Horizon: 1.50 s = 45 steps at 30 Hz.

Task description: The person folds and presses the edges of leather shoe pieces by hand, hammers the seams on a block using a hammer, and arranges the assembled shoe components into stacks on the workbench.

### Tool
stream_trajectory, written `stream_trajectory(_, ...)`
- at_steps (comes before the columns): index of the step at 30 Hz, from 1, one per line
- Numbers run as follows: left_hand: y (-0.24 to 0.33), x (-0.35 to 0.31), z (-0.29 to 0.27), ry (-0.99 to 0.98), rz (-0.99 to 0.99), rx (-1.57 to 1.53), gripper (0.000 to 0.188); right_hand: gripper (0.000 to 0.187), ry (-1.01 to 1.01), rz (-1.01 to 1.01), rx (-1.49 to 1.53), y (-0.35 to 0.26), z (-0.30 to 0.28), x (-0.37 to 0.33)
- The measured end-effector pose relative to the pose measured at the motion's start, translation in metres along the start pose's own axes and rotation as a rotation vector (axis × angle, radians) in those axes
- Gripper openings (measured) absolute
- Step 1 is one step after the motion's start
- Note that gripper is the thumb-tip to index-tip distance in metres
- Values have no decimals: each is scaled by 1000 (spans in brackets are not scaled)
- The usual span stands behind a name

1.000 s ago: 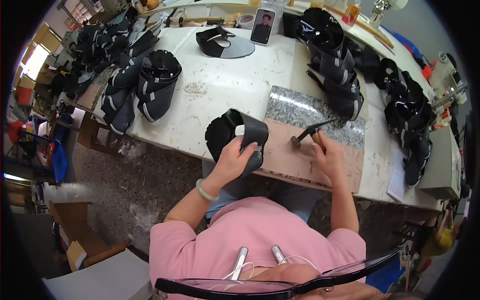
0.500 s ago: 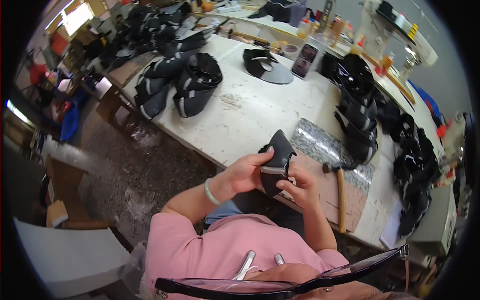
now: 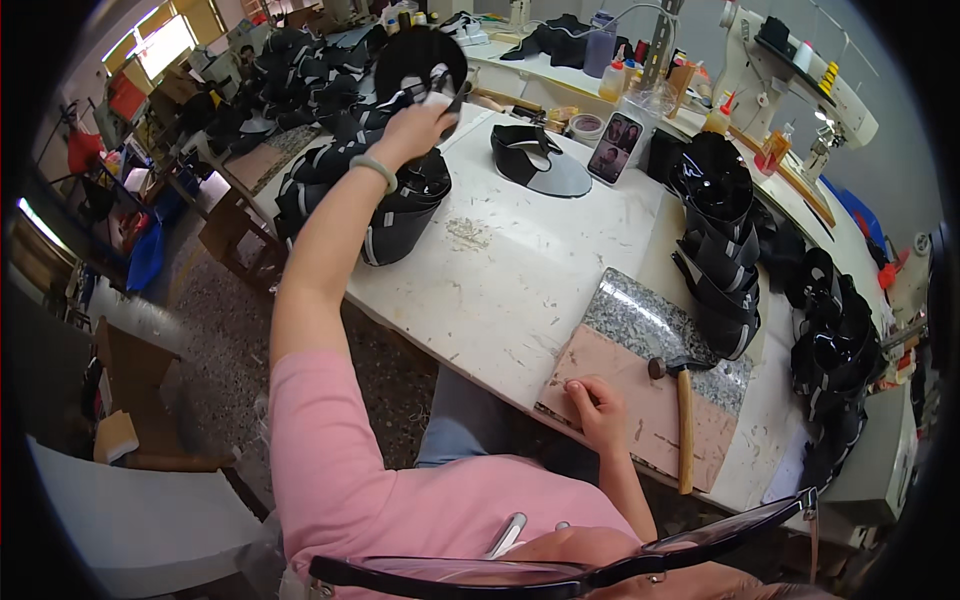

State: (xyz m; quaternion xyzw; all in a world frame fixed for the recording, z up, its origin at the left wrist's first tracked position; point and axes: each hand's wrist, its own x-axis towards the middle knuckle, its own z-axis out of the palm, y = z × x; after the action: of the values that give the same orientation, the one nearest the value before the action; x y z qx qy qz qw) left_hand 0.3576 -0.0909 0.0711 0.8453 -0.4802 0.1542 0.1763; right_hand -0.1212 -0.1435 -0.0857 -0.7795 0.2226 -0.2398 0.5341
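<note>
Out at the far left of the table, my left hand (image 3: pixel 412 132) is closed on a black shoe upper (image 3: pixel 425 62), holding it up so its round, shiny inside shows. Just below it stands a stack of nested black uppers (image 3: pixel 405 220) with grey trim. My right hand (image 3: pixel 600 412) rests at the near edge of a pinkish board (image 3: pixel 625 385), fingers curled in and nothing visible in them. To its right, a hammer with a wooden handle (image 3: pixel 685 430) lies across that board and a speckled stone slab (image 3: pixel 640 310).
A flat grey-and-black upper piece (image 3: pixel 545 170) lies near a propped phone (image 3: pixel 615 148). More stacked uppers (image 3: pixel 720 270) stand at the right, with a heap (image 3: pixel 835 350) beyond. Glue bottles (image 3: pixel 718 115) and a sewing machine (image 3: pixel 815 80) are at the back right.
My left hand has carried the upper from in front of me to the far left, above the stack. My right hand has let go of it and dropped onto the board.
</note>
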Motion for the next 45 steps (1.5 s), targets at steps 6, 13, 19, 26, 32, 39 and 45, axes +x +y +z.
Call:
stream_trajectory(6,-33,-72,60,-370,-122,295,36,12,-11,-11,13,0,-4,0)
stream_trajectory(13,-38,-116,49,-350,-52,81,37,17,-409,134,-163,-48,-29,53)
stream_trajectory(19,-60,-123,52,-122,-152,-285,36,28,-336,-302,-526,-30,14,246)
stream_trajectory(26,5,-120,27,403,298,-289,19,50,191,-254,-528,32,120,410)
stream_trajectory(32,51,-178,52,-125,-447,-1522,46,39,-73,-235,-369,-10,97,358)
stream_trajectory(39,135,-196,63,-469,-371,-2498,68,22,-615,-117,-83,-63,-5,173)
stream_trajectory(45,205,-227,23,-430,-418,-2374,45,23,-363,-525,-330,-90,-53,84)
